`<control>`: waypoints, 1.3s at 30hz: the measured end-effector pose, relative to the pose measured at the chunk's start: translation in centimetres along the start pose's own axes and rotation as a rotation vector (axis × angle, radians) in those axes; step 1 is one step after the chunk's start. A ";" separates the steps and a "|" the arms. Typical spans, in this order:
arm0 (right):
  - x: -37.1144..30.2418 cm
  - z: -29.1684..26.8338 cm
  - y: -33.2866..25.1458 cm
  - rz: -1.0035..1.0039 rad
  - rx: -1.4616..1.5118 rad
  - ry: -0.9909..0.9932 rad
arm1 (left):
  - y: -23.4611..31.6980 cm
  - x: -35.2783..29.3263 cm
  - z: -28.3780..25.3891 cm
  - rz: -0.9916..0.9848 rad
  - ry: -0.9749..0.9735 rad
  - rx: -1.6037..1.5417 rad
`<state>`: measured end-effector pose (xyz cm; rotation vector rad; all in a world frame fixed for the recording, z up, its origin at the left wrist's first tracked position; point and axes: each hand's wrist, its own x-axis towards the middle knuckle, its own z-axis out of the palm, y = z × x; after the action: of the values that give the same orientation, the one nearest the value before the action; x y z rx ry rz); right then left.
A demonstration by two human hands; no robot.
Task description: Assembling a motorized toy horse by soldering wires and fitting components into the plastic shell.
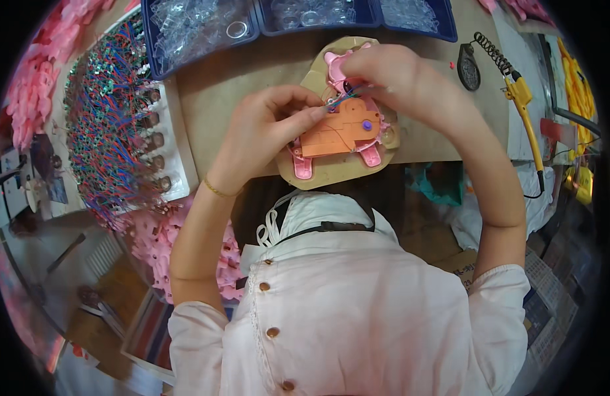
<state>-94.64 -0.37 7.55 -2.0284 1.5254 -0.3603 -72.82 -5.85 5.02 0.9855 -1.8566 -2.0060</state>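
A pink plastic toy shell (335, 68) lies in a tan, rounded holder (305, 173) at the table's near edge. An orange gearbox-like housing (331, 134) with a small purple knob (367, 125) sits inside the shell. Thin coloured wires (344, 99) run above the housing. My left hand (268, 122) comes in from the left, thumb and forefinger pinched on the wires at the housing's upper left. Curled over the shell's upper right, my right hand (387, 72) has its fingertips close to the wires; what they grip is hidden by the hand.
Blue bins (255, 30) of clear plastic parts line the back. A white tray (189, 178) at left holds many wired circuit boards (110, 112). Pink shells (153, 244) are heaped below it. On the right hangs a yellow-handled tool (526, 115) with a coiled cord.
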 end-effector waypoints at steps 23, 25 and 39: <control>-7.7 6.5 -3.4 -0.407 -0.326 0.486 | -1.5 -3.2 3.2 0.852 0.346 0.981; -8.2 5.2 -3.1 -0.343 -0.346 0.542 | -2.3 -3.8 4.1 0.840 0.380 0.972; -9.7 2.8 -4.9 0.131 0.262 0.315 | -0.9 -3.5 4.6 0.727 0.391 0.967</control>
<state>-92.30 10.46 9.35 -1.7173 1.6852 -0.8130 -72.80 0.00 5.06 0.6239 -2.4343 -0.4360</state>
